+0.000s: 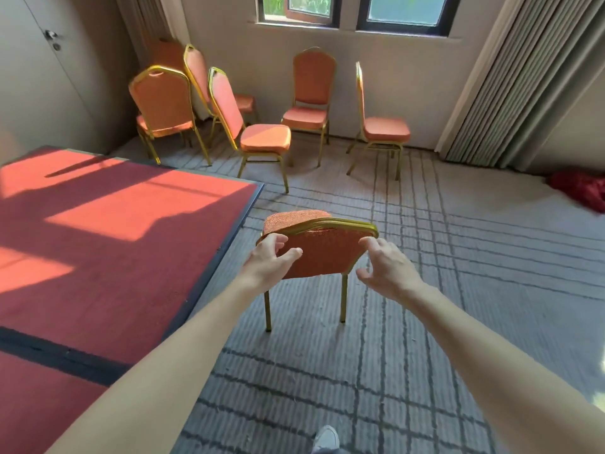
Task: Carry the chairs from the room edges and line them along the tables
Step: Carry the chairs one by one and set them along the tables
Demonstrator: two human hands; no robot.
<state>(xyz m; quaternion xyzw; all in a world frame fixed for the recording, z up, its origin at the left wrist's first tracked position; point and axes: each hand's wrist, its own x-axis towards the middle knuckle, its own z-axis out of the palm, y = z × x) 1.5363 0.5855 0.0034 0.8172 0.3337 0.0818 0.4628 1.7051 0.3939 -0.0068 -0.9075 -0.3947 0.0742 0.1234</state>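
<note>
Standing with shoe on carpet, beside table. Gripping chair back's edge with left hand. Holding right hand loose just beside it, grasping nothing.

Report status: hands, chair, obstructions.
Left hand grips chair back's left edge. Right hand open beside right edge. Chair upright beside table. Spare chairs ahead, apart.

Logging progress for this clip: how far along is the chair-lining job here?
Done: nothing shows finished; no other chair stands along the visible edges of the table. In hand: one chair stands beside the table's edge; the left hand grips a top corner of its backrest, and the right hand hovers open at the other corner. Left: at least five chairs stand below the window.
</note>
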